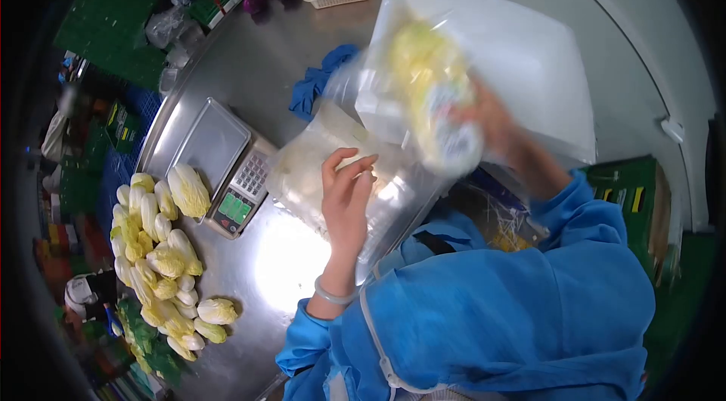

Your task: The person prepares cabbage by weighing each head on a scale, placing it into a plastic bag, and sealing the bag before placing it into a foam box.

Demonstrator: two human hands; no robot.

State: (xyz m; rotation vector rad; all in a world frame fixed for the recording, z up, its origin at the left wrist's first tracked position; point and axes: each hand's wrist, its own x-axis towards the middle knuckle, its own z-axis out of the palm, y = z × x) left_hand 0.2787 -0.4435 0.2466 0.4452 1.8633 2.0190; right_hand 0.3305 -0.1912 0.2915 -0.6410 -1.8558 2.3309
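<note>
Place: a shiny steel tabletop [249, 68] in a work room, with a scale [227, 167] near its left edge.
Right hand: the right hand [491, 125] is up over a white box [529, 61]. Its fingers are wrapped around a bagged cabbage [435, 99], which looks blurry.
Left hand: the left hand [346, 193] lies on a stack of clear bags [302, 167] in the middle. Its fingers are loose and half open and grip nothing.
Done: it seems one cabbage is in its bag.
Left to do: a big pile of bare cabbages [162, 250] lies by the left edge.
</note>
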